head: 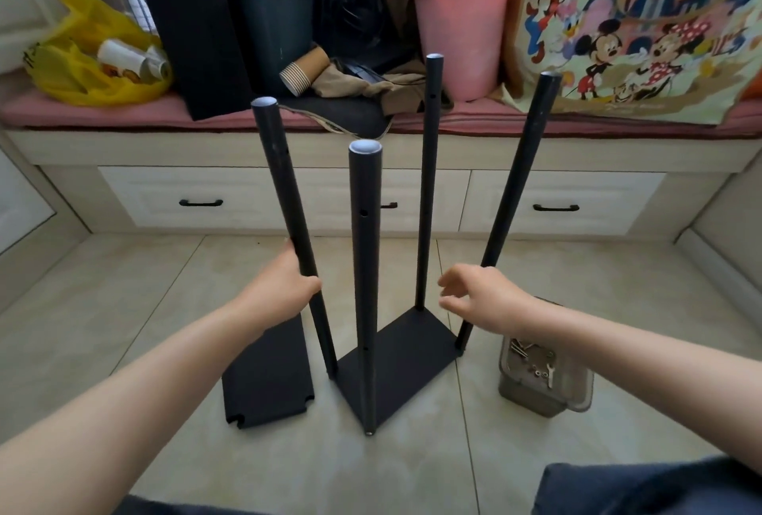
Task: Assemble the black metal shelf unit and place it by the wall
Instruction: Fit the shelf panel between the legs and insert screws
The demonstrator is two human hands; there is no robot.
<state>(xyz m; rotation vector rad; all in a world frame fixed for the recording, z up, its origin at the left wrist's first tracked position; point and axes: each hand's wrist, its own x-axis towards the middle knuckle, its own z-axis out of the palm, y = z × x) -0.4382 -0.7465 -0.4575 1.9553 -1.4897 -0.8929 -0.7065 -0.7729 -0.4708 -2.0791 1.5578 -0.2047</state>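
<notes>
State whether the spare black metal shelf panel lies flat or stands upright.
Flat: the spare black metal shelf panel rests broad side down on the tiled floor.

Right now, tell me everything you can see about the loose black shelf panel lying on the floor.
The loose shelf panel is a flat, matte black rectangle, metal by its look, lying flat on the tiled floor just left of the base shelf. Its near corners have notched cut-outs. Its far end is hidden behind the left hand and wrist, which grips a pole. Nothing visible rests on it.
</notes>
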